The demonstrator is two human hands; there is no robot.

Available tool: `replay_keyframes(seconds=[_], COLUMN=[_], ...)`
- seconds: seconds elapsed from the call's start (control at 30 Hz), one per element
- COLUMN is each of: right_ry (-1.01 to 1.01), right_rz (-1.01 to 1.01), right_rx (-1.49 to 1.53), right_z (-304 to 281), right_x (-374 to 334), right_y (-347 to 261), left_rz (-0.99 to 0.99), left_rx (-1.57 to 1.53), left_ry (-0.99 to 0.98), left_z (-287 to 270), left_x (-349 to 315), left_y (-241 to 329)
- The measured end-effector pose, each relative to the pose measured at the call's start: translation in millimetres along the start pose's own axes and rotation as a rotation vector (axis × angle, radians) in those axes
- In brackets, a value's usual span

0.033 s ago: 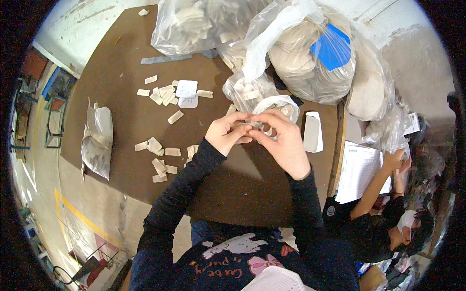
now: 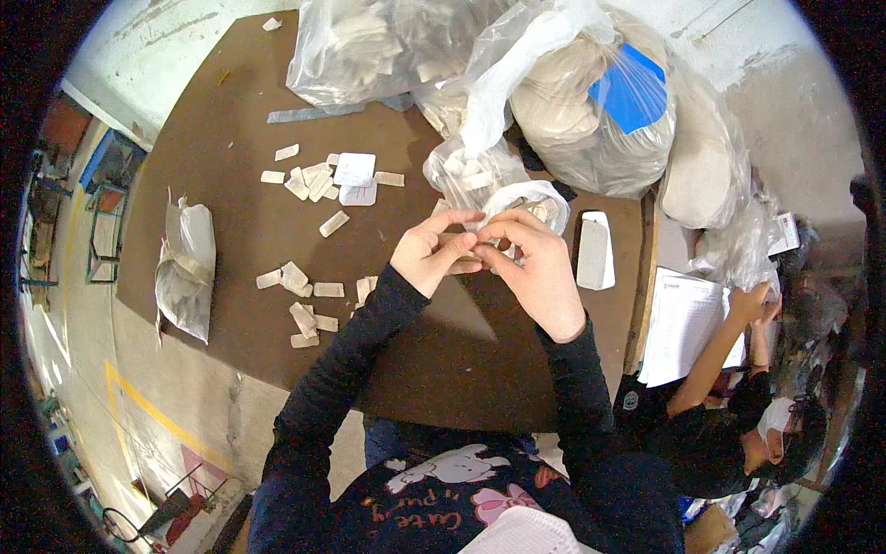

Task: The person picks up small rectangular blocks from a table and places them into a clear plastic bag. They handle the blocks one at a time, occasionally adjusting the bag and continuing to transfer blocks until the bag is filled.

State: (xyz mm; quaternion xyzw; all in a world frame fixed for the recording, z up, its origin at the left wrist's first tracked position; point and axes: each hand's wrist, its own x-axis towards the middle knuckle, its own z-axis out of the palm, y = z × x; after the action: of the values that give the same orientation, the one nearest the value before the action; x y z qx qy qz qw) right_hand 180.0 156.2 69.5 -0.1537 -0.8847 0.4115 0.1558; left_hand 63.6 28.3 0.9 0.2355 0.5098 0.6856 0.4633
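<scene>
My left hand (image 2: 432,251) and my right hand (image 2: 535,268) meet over the middle of the table, fingertips pinched together. Between them is a small beige fabric-like piece (image 2: 481,243), mostly covered by the fingers. Right behind the fingers stands an opened clear plastic bag (image 2: 552,200) with similar pale pieces in it. Another clear bag of such pieces (image 2: 461,171) leans beside it. To the left, several small beige rectangular pieces (image 2: 334,222) lie loose, some around two white cards (image 2: 355,170). More pieces (image 2: 294,277) lie closer to my left sleeve.
Large clear bags (image 2: 369,55) of beige pieces crowd the back of the brown table (image 2: 443,369). A white-and-grey flat block (image 2: 595,251) lies right of my hand. A small plastic bag (image 2: 189,268) rests at the left edge. At the right, a co-worker's hands (image 2: 752,305) are near papers (image 2: 683,323).
The fingers of my right hand have shifted slightly against those of my left hand. The loose pieces and the bags lie as before.
</scene>
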Motion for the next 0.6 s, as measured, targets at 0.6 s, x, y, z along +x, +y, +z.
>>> replay_keyframes(seconds=[0.6], right_ry=[0.058], right_rz=[-0.088], right_rx=[-0.017], right_z=[0], right_x=[2], right_y=[-1], left_rz=[0.475], left_rx=[1.26], left_ry=[0.437], left_z=[-36], left_x=[22], left_y=[-23])
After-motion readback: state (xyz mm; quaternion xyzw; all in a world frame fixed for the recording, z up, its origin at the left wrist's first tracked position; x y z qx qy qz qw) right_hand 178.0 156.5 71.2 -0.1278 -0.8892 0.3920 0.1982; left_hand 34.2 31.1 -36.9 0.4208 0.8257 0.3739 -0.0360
